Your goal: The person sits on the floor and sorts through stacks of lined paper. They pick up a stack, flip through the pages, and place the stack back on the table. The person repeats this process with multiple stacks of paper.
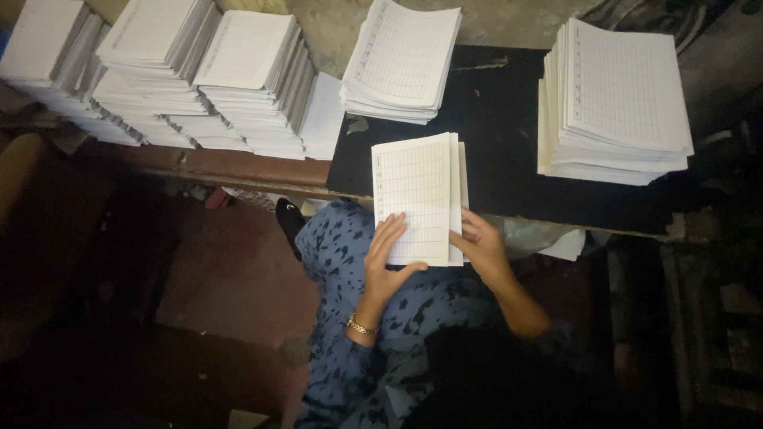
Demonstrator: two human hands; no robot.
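Flatly, the left hand (387, 254) presses open-palmed on the ruled sheets (419, 199), gripping nothing, while the right hand (479, 242) pinches their lower right edge. These sheets lie at the near edge of the black table (509, 159). Stacks sit behind (401, 63), right (616, 99) and left (175, 71).

White sheets ruled with a grey grid (419, 199) lie at the frame's centre on a black desk (509, 159). The stacks of paper (199, 79) at upper left are white. At the bottom, blue clothing with dark blotches (342, 246); a gold bracelet (362, 326).
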